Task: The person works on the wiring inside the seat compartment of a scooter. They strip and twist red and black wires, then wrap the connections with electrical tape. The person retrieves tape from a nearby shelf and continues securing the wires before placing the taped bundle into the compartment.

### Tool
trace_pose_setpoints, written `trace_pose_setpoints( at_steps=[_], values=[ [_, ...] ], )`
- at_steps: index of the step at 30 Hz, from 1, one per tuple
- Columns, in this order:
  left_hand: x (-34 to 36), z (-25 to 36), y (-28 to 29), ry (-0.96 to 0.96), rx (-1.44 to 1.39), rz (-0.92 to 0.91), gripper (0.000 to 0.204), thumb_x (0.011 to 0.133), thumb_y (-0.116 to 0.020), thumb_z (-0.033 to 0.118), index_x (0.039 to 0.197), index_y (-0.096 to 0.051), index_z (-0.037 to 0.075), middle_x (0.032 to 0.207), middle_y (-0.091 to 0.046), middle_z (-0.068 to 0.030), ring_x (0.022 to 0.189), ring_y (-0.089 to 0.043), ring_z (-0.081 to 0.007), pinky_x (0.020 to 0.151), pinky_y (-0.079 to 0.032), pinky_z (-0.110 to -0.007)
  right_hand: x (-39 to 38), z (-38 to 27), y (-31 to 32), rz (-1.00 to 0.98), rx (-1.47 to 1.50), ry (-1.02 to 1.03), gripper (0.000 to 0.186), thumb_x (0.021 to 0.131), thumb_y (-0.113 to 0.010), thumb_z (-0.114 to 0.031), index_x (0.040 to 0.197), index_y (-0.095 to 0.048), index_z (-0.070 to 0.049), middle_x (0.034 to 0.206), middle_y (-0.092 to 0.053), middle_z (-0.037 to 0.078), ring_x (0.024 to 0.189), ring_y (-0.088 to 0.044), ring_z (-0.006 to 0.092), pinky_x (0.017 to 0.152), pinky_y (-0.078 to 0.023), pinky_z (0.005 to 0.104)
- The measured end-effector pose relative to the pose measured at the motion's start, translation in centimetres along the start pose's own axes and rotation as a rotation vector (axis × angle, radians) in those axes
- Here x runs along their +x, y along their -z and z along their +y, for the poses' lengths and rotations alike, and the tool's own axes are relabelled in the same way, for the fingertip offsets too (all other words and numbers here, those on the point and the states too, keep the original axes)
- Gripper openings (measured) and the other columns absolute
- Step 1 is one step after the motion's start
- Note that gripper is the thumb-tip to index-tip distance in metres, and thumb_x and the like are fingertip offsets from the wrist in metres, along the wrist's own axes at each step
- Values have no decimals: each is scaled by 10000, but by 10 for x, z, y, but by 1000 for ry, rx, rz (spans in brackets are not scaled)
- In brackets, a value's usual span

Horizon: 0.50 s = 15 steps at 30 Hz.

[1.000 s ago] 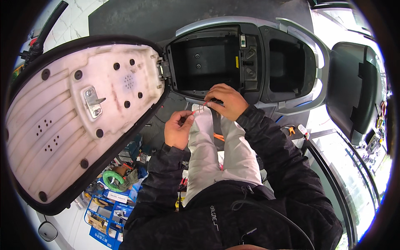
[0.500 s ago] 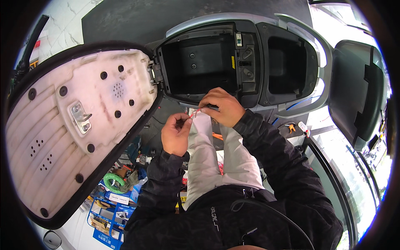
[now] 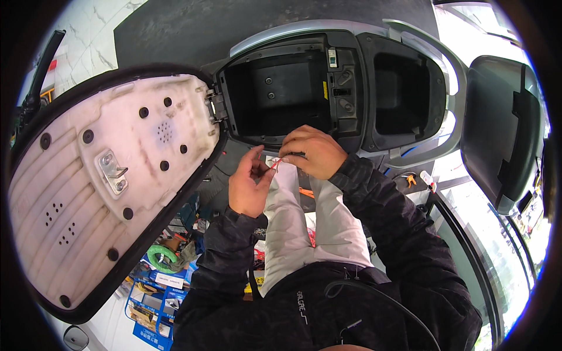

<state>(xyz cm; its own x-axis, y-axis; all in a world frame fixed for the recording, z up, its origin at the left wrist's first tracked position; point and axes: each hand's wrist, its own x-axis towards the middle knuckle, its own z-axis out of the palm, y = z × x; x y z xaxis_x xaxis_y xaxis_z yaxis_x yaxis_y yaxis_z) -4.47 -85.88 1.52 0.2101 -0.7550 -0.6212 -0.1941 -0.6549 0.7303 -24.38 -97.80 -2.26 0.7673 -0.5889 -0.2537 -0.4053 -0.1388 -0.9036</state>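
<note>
A thin red wire (image 3: 277,163) stretches between my two hands, just above my knees. My right hand (image 3: 315,153) pinches one end between thumb and fingertips, its back facing up. At the other end, my left hand (image 3: 248,186) holds the wire by thumb and fingers, with the index finger lifted somewhat. Fingers partly cover the wire, so its full length is hidden. Beyond the hands lies the scooter's black under-seat storage compartment (image 3: 287,120), its seat (image 3: 140,137) swung up to the left with the pale underside showing.
Right of the compartment are a second black bin (image 3: 401,93), a grey grab rail (image 3: 459,76) and a dark padded lid (image 3: 497,128). Orange-handled keys (image 3: 411,180) lie at the right. Low on the left stand a blue rack (image 3: 153,310) and a green coil (image 3: 161,257).
My left index finger has lifted away from the thumb, and the left hand has shifted slightly. The right hand stays nearly in place, and the wire remains between both hands.
</note>
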Motion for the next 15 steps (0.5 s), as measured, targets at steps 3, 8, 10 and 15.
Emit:
trace_pose_setpoints(
  at_steps=[3,8,10,15],
  values=[
    [5,10,6,-11,86,-103,432,948,-750,-36,1363,-638,2,944,-651,-20,830,-624,-79,767,-538,-243,-2,-2,3,14,-32,-1,164,904,-759,-163,1053,-810,-118,1121,-725,49,1128,-643,282,986,-540,410],
    [15,11,9,-19,134,-148,339,902,-775,7,1237,-724,27,937,-685,-74,758,-651,-139,712,-543,-295,-11,-17,-1,270,67,27,188,949,-736,-127,1121,-788,-69,1114,-720,86,1054,-692,257,897,-579,364],
    [18,11,9,26,113,-153,309,900,-780,16,1205,-731,19,931,-675,-70,744,-644,-141,703,-542,-298,-24,-28,-8,406,352,-86,217,1009,-704,-137,1182,-754,-16,1123,-724,107,997,-717,230,847,-596,342],
    [19,13,10,84,36,-197,257,914,-765,-14,1168,-725,3,936,-692,-52,760,-650,-117,716,-546,-285,-53,-49,-40,65,1041,-564,381,1088,-624,-250,1253,-659,91,1059,-752,153,937,-738,180,838,-615,331]
  ],
)
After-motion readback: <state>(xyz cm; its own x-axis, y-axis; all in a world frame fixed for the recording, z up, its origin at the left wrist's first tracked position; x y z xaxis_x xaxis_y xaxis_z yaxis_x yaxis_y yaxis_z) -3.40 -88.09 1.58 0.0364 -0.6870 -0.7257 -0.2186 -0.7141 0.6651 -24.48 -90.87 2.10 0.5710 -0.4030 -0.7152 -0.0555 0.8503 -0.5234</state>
